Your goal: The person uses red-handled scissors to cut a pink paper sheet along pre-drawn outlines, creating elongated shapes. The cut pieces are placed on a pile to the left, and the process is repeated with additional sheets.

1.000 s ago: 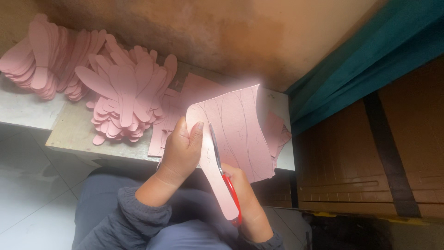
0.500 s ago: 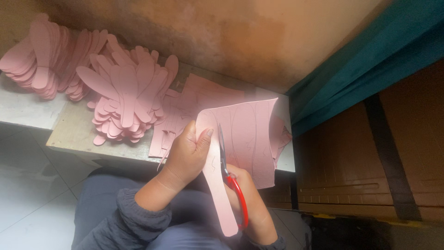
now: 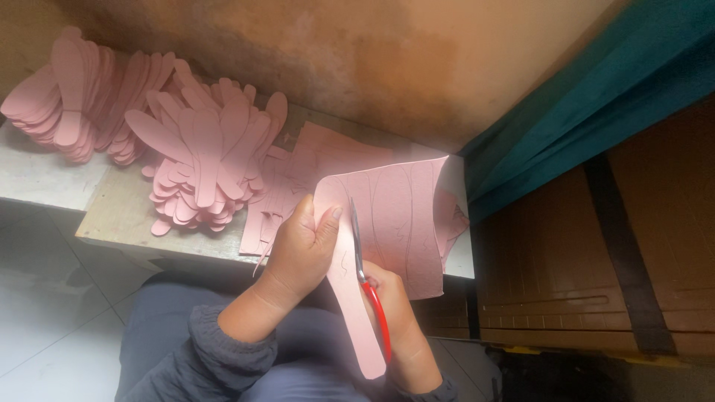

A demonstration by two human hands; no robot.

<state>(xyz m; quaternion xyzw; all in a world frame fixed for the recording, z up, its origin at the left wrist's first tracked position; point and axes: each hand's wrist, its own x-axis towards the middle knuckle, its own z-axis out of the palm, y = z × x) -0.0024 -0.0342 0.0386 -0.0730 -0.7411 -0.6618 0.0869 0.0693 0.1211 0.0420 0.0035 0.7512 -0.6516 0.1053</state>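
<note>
My left hand (image 3: 299, 249) pinches the upper edge of a pink sheet (image 3: 402, 216) marked with drawn sole outlines. A long strip of the sheet hangs down over my lap. My right hand (image 3: 402, 320) is partly hidden under the sheet and grips red-handled scissors (image 3: 366, 279). The blades point up along a drawn line in the sheet.
A low wooden bench (image 3: 119, 212) holds piles of pink cut sole shapes (image 3: 208, 160), with a further pile (image 3: 67, 97) at the left and flat pink sheets (image 3: 313, 160) behind my hands. A brown wall stands behind; teal cloth (image 3: 596, 97) and brown panels lie to the right.
The sheet has dropped lower and turned flatter toward me. The scissors have run farther up the drawn line and the hanging strip has grown longer.
</note>
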